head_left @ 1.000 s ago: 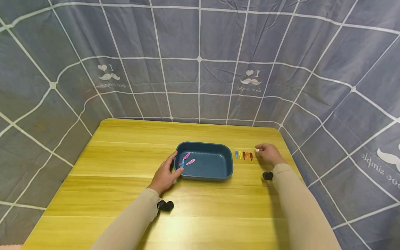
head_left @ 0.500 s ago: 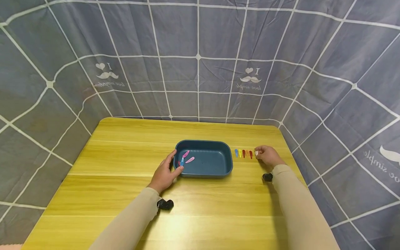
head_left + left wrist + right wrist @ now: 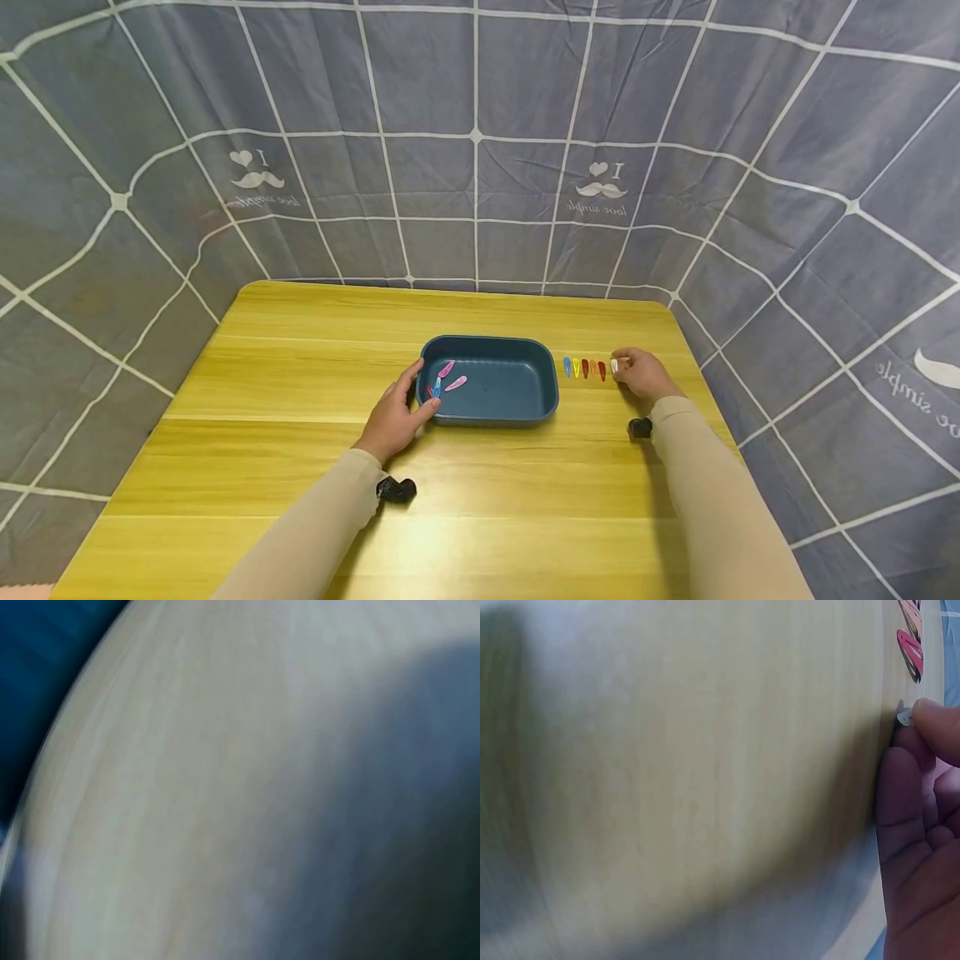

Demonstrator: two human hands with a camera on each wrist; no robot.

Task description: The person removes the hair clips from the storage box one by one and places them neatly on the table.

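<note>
At the left side of a dark blue plastic tray (image 3: 495, 417), my left hand (image 3: 390, 421) rests with thumb and fingers spread around the near-left corner. Pink snap hair clips (image 3: 455, 383) and a blue one (image 3: 437, 387) lie inside by that hand, with a bit of red beside them. My right hand (image 3: 641, 373) pinches a white hair clip (image 3: 614, 367) between thumb and finger, low over the table. Just left of it runs a row of clips: blue (image 3: 567, 367), yellow (image 3: 577, 367), dark red (image 3: 586, 368), orange (image 3: 594, 368) and red (image 3: 602, 371).
The yellow wood-grain table (image 3: 300, 467) carries everything. A grey curtain with white grid lines (image 3: 435, 183) surrounds its back and sides. Each wrist wears a small black camera (image 3: 397, 490). The left wrist view is mostly blurred table, with the tray's blue edge (image 3: 37, 675) at upper left.
My right hand has drawn the white clip slightly toward me, into line with the row, and more of the clip shows. My left hand stays at the tray.
</note>
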